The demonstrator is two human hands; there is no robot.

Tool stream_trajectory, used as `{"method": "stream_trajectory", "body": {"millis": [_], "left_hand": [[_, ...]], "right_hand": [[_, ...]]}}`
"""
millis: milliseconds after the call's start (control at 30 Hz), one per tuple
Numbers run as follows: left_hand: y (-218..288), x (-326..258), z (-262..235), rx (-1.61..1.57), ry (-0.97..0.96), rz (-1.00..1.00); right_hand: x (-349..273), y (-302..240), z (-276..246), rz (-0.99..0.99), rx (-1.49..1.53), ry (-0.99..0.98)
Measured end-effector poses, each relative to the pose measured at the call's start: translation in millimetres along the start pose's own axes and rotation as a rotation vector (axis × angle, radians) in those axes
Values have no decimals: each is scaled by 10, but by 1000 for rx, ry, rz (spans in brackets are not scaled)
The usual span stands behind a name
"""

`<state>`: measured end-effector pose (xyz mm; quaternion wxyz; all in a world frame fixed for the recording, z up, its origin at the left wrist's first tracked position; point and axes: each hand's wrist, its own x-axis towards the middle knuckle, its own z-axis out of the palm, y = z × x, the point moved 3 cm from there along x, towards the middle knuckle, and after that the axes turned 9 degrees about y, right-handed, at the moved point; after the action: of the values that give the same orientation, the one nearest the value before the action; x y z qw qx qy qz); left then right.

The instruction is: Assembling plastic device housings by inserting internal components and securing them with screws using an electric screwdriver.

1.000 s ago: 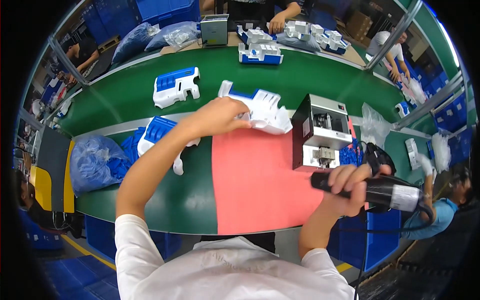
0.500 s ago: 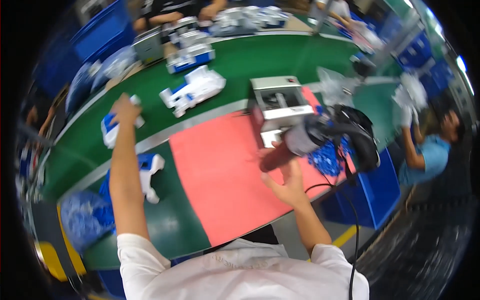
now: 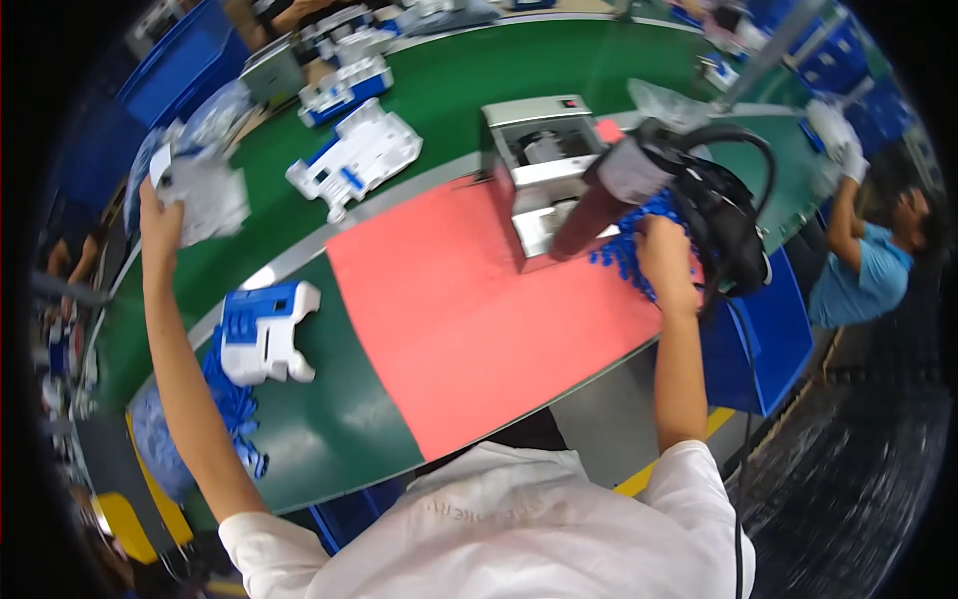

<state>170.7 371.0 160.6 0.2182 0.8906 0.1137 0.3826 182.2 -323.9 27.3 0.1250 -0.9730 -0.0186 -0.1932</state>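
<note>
At the far left, over the green conveyor belt, my left hand (image 3: 162, 225) grips a white plastic part (image 3: 208, 195), blurred by motion. My right hand (image 3: 667, 262) reaches into a pile of small blue plastic pieces (image 3: 639, 245) on the right, its fingers curled; what they pinch is hidden. A white and blue plastic housing (image 3: 267, 334) lies on the green table beside my left forearm. On the belt rests a larger white housing (image 3: 364, 150) with blue bits.
A metal-cased bench machine (image 3: 544, 150) stands behind the pink mat (image 3: 479, 319). Next to it are a dark bottle (image 3: 614, 195) and a black bag (image 3: 733, 225). Blue bin (image 3: 773, 339) sits below the right edge. A co-worker in blue (image 3: 863, 265) stands at right.
My left hand has moved farther left and now lifts the white part. My right hand has gone from beside the dark bottle to the blue pieces, its fingers closing from open.
</note>
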Motion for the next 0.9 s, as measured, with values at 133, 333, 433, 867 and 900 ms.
{"method": "stream_trajectory", "body": {"millis": [133,333,433,867,900], "left_hand": [[1195,-1358,-38,-699,-72,-464],[2010,-3091,587,-1351,-452,-981],[1839,-3227,365,-974,-412,-854],[98,-4116,-1727,665,-131,-247],[94,-4093,-1726,601,-101,-266]], "right_hand": [[11,57,-4,62,29,7],[-327,-422,-575,-12,688,157],[-680,-785,-859,134,956,58],[-899,-2335,-39,-524,806,-548],[-908,-2320,-2,-523,788,-540]]}}
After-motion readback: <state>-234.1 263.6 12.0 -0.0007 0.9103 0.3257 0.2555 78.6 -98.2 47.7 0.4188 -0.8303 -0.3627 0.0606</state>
